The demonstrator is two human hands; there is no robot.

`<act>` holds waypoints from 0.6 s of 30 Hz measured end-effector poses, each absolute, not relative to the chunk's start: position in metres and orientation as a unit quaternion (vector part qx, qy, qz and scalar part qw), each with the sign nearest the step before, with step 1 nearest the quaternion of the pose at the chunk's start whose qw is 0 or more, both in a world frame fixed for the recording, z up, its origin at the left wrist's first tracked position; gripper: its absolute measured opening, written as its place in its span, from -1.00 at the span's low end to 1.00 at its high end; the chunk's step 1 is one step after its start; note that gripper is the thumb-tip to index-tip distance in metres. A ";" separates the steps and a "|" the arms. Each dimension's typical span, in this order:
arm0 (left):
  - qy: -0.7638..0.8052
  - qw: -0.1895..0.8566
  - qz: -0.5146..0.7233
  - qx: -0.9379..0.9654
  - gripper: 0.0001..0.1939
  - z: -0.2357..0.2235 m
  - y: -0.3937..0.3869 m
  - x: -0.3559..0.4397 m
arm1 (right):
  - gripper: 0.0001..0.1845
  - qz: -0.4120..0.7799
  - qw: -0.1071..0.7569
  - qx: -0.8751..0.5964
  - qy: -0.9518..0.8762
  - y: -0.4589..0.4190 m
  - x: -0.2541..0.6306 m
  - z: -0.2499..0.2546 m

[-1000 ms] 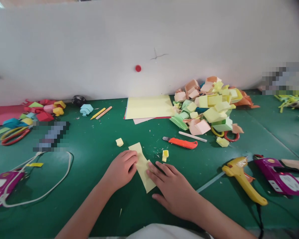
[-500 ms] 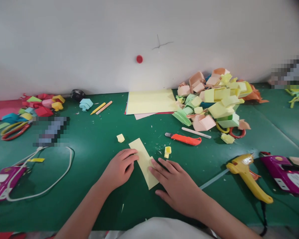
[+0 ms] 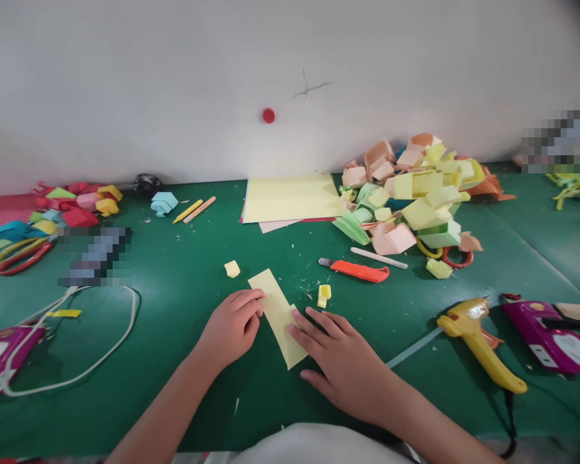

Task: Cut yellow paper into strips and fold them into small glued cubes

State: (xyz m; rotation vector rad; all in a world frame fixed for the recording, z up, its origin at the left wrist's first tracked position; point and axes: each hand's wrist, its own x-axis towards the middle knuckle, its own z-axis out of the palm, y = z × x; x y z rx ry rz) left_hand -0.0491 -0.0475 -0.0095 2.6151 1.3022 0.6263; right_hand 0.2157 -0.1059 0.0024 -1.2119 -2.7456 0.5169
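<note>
On the green table (image 3: 198, 258), a paper heap (image 3: 415, 200) is lying at two o'clock from the yellow strip (image 3: 273, 306). At four, the right hand (image 3: 336, 361) is lying spread; at three, a glue gun (image 3: 483, 345); at nine, the left hand (image 3: 232, 325) is resting curled. Pale and narrow, the strip is slanting eleven to five. Right fingers are hiding part of its edge; whether the left hand is pinching, I cannot tell.

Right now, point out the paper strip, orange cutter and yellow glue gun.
Paper strip (image 3: 276, 316): head view, middle of its flat face.
Orange cutter (image 3: 360, 270): head view, middle of its handle.
Yellow glue gun (image 3: 483, 346): head view, upper part of its handle.
</note>
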 end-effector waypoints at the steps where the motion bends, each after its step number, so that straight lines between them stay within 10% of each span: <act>1: 0.436 0.081 0.215 0.870 -0.76 -0.010 -0.048 -0.050 | -0.34 0.170 0.049 -0.396 -0.901 -0.106 0.216 0.002; 18: 0.413 0.083 0.187 0.887 -0.66 -0.007 -0.047 -0.049 | -0.35 0.176 0.050 -0.397 -0.899 -0.106 0.217 0.001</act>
